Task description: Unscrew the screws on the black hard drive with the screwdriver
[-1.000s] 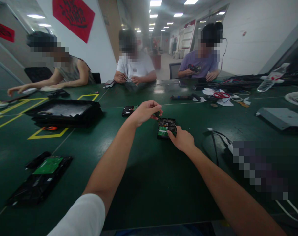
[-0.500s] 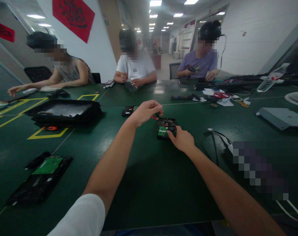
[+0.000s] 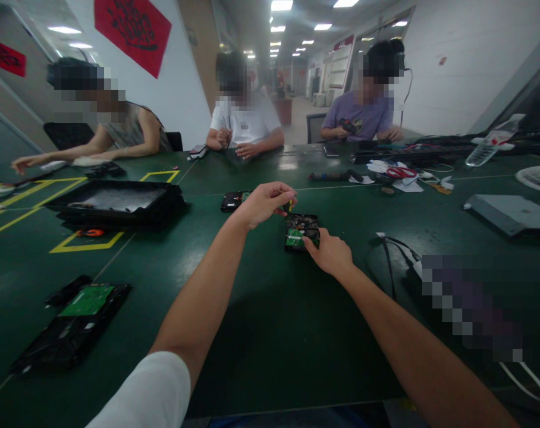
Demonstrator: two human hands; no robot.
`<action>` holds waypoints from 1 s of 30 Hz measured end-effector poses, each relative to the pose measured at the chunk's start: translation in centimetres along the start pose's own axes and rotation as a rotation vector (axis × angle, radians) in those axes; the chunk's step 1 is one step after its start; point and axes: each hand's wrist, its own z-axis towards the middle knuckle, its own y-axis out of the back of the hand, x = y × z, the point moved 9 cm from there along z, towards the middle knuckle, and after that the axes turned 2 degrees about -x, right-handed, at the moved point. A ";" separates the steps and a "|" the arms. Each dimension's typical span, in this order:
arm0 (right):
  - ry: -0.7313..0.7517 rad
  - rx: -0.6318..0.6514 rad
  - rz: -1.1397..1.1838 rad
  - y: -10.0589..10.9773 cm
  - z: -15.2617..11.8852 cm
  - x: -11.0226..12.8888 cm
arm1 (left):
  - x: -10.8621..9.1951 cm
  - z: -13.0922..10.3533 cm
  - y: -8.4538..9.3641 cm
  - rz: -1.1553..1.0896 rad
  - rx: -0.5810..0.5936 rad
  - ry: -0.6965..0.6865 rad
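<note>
A hard drive [image 3: 302, 224] with a green circuit board and a dark metal body lies flat on the green table in front of me. My right hand [image 3: 332, 252] grips its near right side, thumb on top by the board. Above the drive's far left corner, my left hand [image 3: 270, 203] pinches a small screwdriver [image 3: 291, 205] with a black and yellow handle; its tip is too small to make out. Left of that hand, partly covered by it, lies a second hard drive [image 3: 233, 201].
Black trays [image 3: 118, 199] are stacked at the left, an orange tool [image 3: 90, 232] beside them. A larger device [image 3: 74, 324] with a green board lies near left. Cables [image 3: 390, 261] and a grey metal box [image 3: 513, 214] are at right. Three people sit across the table.
My left hand and the screwdriver have turned very slightly, showing more yellow on the handle. The right hand and the drive stay put. The person at right has shifted a hand.
</note>
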 end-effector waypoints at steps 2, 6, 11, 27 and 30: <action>-0.012 0.010 -0.002 -0.1 0.0 -0.1 | -0.1 0.0 -0.1 0.000 0.009 -0.011; -0.017 0.008 0.006 -0.1 0.0 -0.1 | 0.0 0.2 -0.3 0.022 0.026 -0.033; 0.002 0.004 -0.007 -0.2 0.1 -0.1 | 0.4 0.4 -0.3 0.020 0.010 -0.048; 0.011 -0.013 -0.010 -0.2 0.2 -0.2 | 0.2 0.4 -0.5 0.079 0.037 -0.094; 0.010 -0.010 -0.005 -0.3 0.2 -0.2 | 0.1 0.4 -0.4 0.101 0.033 -0.099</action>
